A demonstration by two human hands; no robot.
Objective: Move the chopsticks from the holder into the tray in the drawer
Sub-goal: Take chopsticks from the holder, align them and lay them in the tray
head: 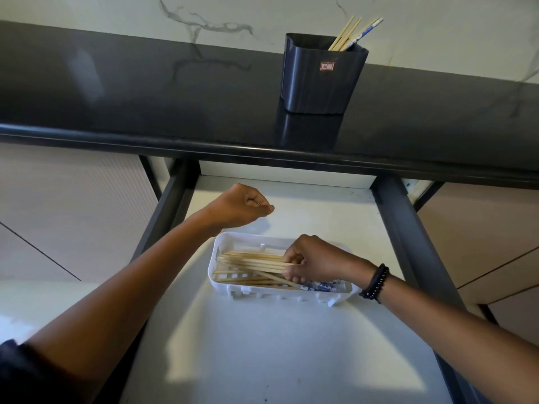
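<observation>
**In the open drawer: setting the bundle down flat**

In the white slotted plastic tray (256, 291), the right hand (309, 263) has its fingers curled round one end of a bundle of pale wooden chopsticks (250, 262). The sticks lie roughly lengthwise but fan a little, one crossing the others on a slant. To do this step well, I would lower that end until it rests on the tray floor, ease the fingers apart only then, and nudge the slanted stick parallel so later ones stack cleanly (blue-and-white patterned ends show just below the fingers).

The right wrist, wearing a dark beaded bracelet (376, 282), reaches in from the right, knuckles up. The left hand (242, 205) hangs above the white drawer floor (277, 345) behind the tray, apart from it, fingers curled in a loose fist. I cannot tell whether it holds anything.

The job looks partly done. The remaining chopsticks (347, 33) lean in the dark grey ribbed holder (320, 80) on the glossy black desk (145, 91).
</observation>
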